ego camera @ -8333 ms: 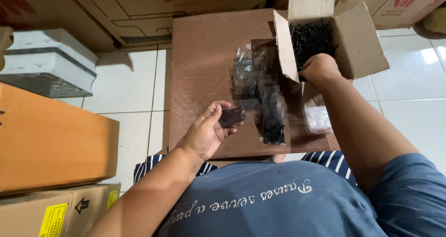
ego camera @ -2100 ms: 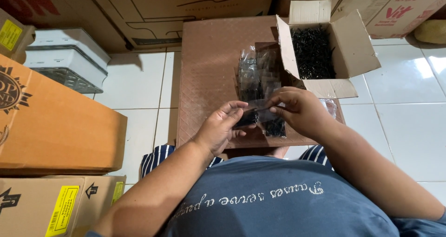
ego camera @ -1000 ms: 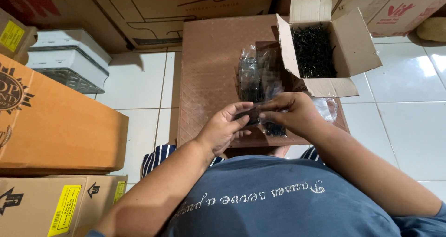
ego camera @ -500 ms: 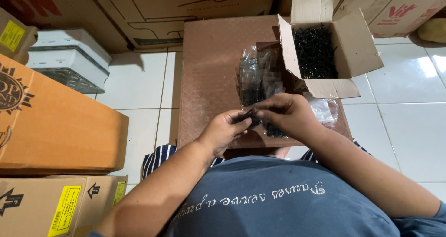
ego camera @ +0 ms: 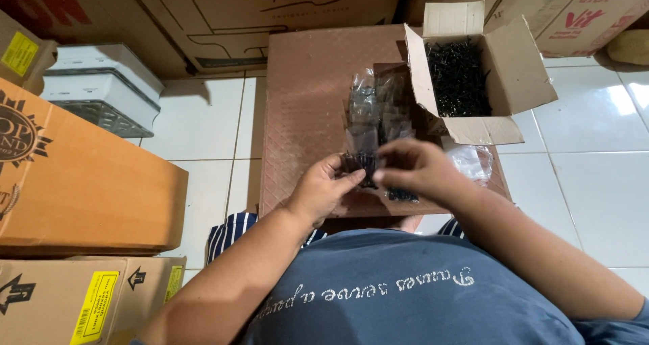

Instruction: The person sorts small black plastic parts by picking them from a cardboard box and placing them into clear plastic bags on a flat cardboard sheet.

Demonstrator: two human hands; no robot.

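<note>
Hands meet over a brown board (ego camera: 304,115), hiding what they pinch.
Box (ego camera: 520,74) of black screws stands on the board's far right; near it, left hand (ego camera: 323,188) and right hand (ego camera: 418,170) pinch a small clear bag (ego camera: 364,157), its dark contents blurred.

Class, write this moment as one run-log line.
left hand: holds small clear bag | right hand: pinches same bag | open carton: black screws inside | surface: brown board

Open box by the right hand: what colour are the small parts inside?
Black, seen in the head view: the open box holds a heap of small black parts.
</note>
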